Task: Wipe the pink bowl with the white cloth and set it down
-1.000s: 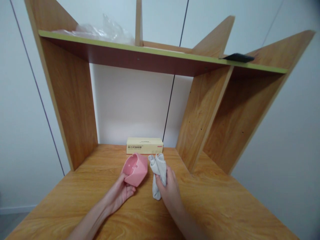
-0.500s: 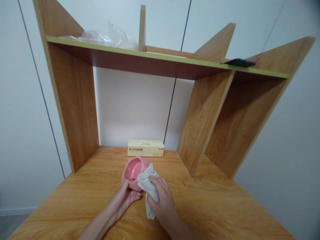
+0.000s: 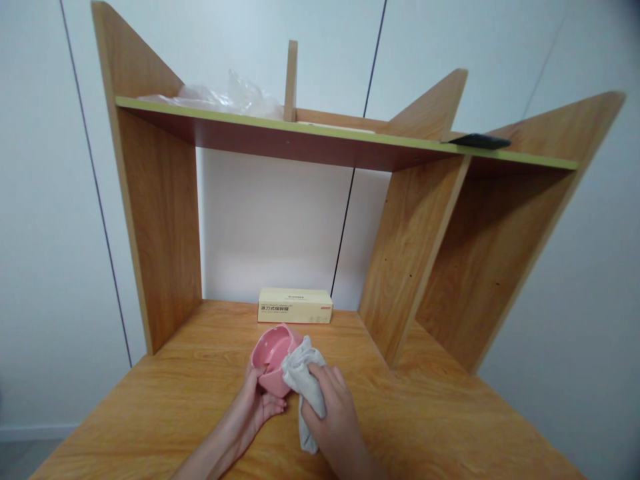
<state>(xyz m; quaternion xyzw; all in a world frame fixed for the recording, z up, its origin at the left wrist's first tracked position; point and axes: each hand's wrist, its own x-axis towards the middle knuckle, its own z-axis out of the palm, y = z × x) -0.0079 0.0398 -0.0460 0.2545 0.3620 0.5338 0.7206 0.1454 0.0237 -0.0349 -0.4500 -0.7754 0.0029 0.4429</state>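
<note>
Tilted above the desk is a pink bowl (image 3: 275, 348) with a notched, wavy rim, its inside turned toward me. My left hand (image 3: 257, 399) grips its lower left side, the thumb over the rim and the fingers beneath. A folded light grey cloth (image 3: 305, 380) is bunched in my right hand (image 3: 334, 407), between thumb and fingers. The cloth touches the bowl's right side and covers part of it. One end of the cloth hangs down toward the desk.
Behind the bowl, a cream cling-film box (image 3: 295, 307) lies on the wooden desk (image 3: 440, 420). A wooden shelf unit (image 3: 345, 139) rises at the back, with upright panels left and right. On it rest clear plastic wrapping (image 3: 230, 99) and a flat dark object (image 3: 481, 141).
The view has shifted, so the whole scene sits slightly lower. Both hands keep their hold on the bowl and cloth, and the cloth stays against the bowl's right side.
</note>
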